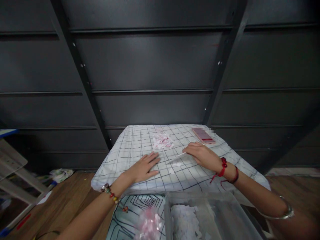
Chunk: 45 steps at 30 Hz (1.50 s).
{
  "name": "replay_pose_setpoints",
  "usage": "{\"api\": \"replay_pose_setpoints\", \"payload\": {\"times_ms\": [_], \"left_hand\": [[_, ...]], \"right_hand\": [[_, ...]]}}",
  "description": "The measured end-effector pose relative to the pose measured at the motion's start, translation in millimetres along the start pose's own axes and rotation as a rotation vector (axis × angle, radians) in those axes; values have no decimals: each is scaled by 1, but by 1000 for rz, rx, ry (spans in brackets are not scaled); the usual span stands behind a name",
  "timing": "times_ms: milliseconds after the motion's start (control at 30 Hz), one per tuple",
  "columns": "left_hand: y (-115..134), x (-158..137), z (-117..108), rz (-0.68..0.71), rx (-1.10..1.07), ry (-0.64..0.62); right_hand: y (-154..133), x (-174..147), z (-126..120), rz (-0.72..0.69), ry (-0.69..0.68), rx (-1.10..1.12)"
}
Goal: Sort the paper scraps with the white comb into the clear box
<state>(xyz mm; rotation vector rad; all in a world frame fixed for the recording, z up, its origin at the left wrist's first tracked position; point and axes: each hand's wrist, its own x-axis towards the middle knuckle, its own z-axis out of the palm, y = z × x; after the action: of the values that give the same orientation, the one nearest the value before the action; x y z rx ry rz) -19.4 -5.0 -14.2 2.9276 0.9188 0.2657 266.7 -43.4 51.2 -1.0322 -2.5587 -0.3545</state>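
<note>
My left hand lies flat, fingers spread, on the white checked cloth, holding nothing. My right hand is closed on a thin, pale, pointed tool, whose exact kind is hard to make out. The tool's tip slants down to the left, close to the cloth. Small white pieces lie beside the tip. Beyond both hands is a small heap of pink and white bits. A phone with a reddish screen rests past my right hand.
Nearest me, a translucent plastic box holds white paper-like pieces in its left part. Left of it is a clear bag of pink and white items. A dark panelled surface rises behind the cloth. A light frame stands at far left.
</note>
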Motion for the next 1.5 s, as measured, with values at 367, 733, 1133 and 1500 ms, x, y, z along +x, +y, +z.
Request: {"api": "replay_pose_setpoints", "payload": {"times_ms": [367, 733, 1133, 1500], "left_hand": [[-2, 0, 6, 27, -15, -44], [1, -1, 2, 14, -11, -10], [23, 2, -3, 128, -84, -138], [22, 2, 1, 140, -81, -106]], "right_hand": [[-14, -5, -11, -6, 23, 12], [2, -19, -26, -9, 25, 54], [-27, -30, -16, 146, 33, -105], [-40, -22, -22, -10, 102, -7]]}}
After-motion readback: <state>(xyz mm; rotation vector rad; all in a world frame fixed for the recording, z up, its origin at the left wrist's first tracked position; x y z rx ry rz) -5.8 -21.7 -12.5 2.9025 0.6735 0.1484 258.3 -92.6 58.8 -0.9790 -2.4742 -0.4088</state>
